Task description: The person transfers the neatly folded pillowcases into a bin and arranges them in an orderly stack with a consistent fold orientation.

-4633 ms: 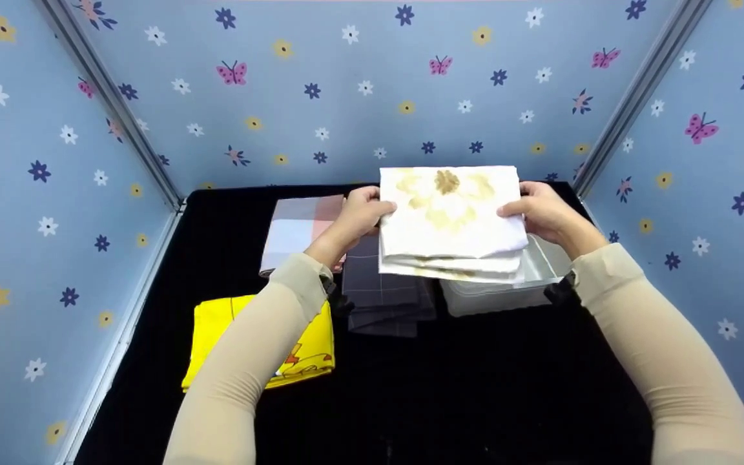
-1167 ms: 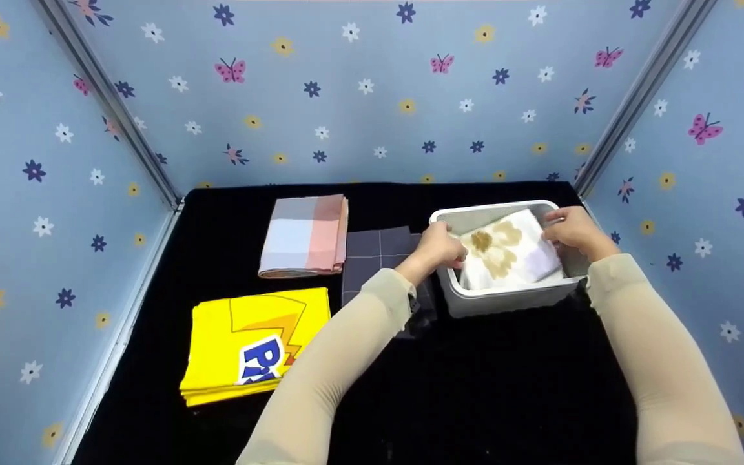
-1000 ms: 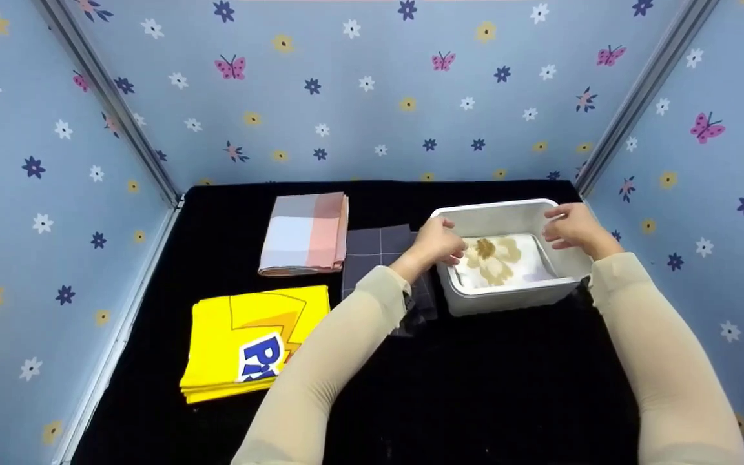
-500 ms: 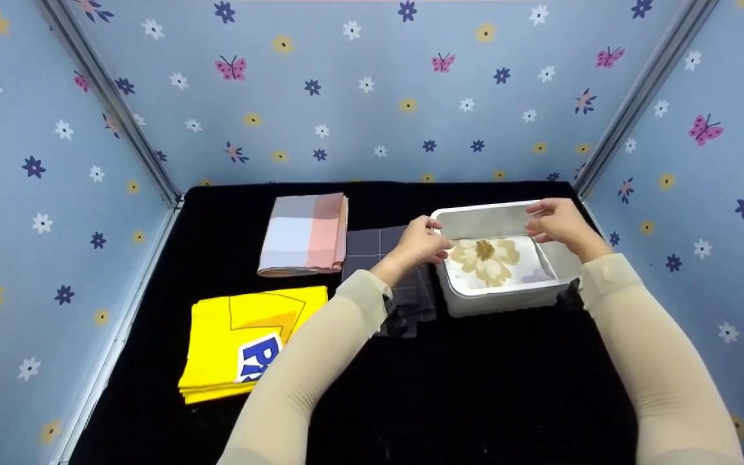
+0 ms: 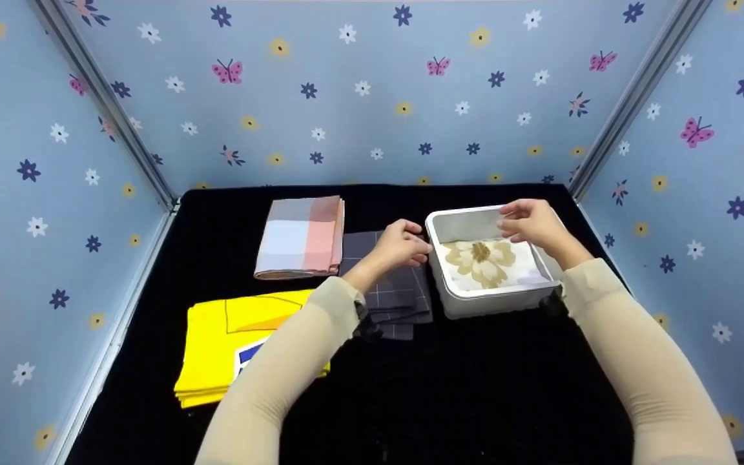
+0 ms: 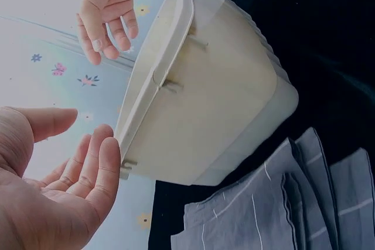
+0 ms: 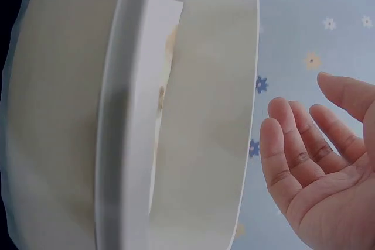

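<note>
Fingers [image 6: 107,168] of the left hand [image 5: 401,245] and right hand [image 5: 531,226] hang loose, holding nothing, but a careless low sweep could bump the white box [image 5: 495,302] askew.

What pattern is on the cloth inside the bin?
A large beige-and-tan flower on white, on the folded cloth; best seen in the head view.

No word could be read in front of you. The only lettering-like mark was a blue print with a white border [image 5: 247,353], on the folded yellow cloth [image 5: 207,352], which lay left of your left hand [image 5: 400,246] and nearer your body. Your left sleeve [image 5: 291,361] crossed over the print, so just a piece of it showed, too little for you to make out any letter.
</note>
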The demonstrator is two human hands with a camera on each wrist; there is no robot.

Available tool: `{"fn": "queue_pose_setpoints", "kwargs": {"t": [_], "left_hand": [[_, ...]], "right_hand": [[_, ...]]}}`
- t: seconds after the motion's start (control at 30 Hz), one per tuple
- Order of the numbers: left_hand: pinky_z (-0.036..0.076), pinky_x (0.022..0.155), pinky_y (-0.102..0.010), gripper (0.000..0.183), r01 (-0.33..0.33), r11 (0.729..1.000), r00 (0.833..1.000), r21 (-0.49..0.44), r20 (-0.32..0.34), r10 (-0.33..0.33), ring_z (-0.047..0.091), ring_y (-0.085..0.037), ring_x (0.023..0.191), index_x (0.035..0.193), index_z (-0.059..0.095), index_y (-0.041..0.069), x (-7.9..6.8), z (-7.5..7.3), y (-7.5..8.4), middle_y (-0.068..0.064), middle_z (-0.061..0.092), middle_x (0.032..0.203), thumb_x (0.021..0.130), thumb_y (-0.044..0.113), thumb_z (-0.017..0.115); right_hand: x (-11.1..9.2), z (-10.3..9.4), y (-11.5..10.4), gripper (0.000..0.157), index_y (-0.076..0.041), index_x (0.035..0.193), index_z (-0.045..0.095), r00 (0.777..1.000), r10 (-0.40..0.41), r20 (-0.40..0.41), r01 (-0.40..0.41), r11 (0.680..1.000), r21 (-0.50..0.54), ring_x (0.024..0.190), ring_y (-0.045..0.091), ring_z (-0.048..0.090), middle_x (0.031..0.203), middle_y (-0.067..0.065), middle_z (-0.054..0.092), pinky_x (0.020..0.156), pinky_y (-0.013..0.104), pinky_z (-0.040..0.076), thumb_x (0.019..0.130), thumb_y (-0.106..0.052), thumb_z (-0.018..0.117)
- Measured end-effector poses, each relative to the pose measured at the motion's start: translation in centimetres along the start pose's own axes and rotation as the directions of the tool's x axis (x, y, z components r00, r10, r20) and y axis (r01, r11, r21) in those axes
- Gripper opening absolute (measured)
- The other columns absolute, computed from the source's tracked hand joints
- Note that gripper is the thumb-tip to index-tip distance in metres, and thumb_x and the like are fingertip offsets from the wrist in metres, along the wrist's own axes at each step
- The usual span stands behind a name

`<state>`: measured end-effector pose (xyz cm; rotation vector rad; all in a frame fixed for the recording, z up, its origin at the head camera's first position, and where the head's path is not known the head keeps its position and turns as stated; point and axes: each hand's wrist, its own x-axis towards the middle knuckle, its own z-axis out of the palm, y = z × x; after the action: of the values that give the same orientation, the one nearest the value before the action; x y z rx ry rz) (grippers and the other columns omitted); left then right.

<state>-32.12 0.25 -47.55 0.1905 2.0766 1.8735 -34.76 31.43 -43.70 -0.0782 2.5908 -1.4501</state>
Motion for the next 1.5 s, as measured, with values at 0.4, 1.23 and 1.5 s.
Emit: {"fn": "queue_pose_setpoints", "kwargs": {"t": [0.4,1.23,1.5], "left_hand": [[0.068,0.08,-0.036,0.05,-0.024,1.0,1.0,0.0,0.013,0.024,0.077,-0.029,0.087,0.141,0.055,-0.003,-1.9,-2.1,-0.4,-0.01,0.074,0.106,0.096,0.003,0.076],[0.068,0.08,-0.036,0.044,-0.075,0.997,0.997,0.032,0.015,0.075,0.076,-0.022,0.087,0.139,0.055,-0.006,-4.6,-6.7,-2.2,-0.011,0.073,0.106,0.098,0.0,0.073],[0.066,0.083,-0.033,0.046,-0.061,0.994,0.998,0.095,0.02,0.059,0.076,-0.035,0.105,0.142,0.056,-0.003,-5.4,-8.9,-2.8,-0.016,0.072,0.118,0.1,0.006,0.074]], "right_hand": [[-0.1,3.1,-1.6,0.034,0.013,0.128,0.066,0.997,-0.079,0.02,0.077,0.993,0.09,0.074,0.006,0.073,0.086,-0.008,0.073,0.067,0.023,0.065,0.098,-0.003,0.075],[-0.7,8.6,-4.2,0.039,0.015,0.131,0.066,0.98,-0.157,0.122,0.14,0.981,0.135,0.084,0.007,0.072,0.1,0.002,0.072,0.073,0.021,0.065,0.098,-0.002,0.075],[-0.8,10.3,-4.9,0.039,0.016,0.131,0.066,0.97,-0.188,0.152,0.165,0.975,0.15,0.083,0.004,0.072,0.099,0.001,0.072,0.072,0.021,0.064,0.096,0.0,0.075]]}}
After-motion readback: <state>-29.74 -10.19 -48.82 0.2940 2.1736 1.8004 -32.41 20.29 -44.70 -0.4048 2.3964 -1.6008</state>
